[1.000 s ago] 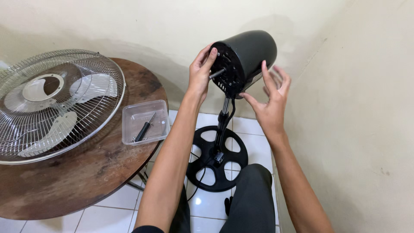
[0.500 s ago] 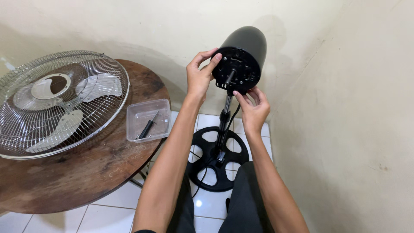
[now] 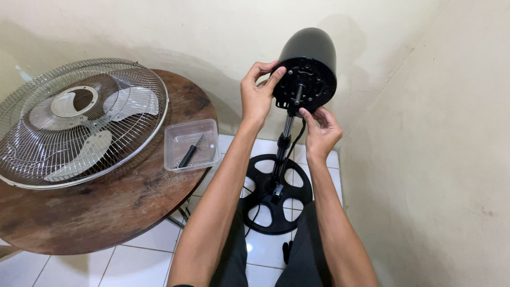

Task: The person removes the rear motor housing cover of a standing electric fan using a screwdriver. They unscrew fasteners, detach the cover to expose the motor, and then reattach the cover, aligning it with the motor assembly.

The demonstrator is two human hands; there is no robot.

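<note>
Black motor (image 3: 311, 58) tops the stand (image 3: 281, 154) by the wall; left hand (image 3: 257, 95) grips its rim, right hand (image 3: 319, 130) pinches beneath its face. Clear tray (image 3: 192, 144) holding a screwdriver (image 3: 189, 154) sits on the table (image 3: 106, 207).

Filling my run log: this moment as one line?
left hand: holds motor housing rim | right hand: fingertips under housing | screwdriver: in clear tray

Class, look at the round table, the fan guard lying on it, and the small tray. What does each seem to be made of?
Round table: likely wood, dark, worn and blotchy, with visible grain. Fan guard: thin metal wire, shiny and silvery, probably plated. Small tray: clear plastic, since the table and a screwdriver show through it.
</note>
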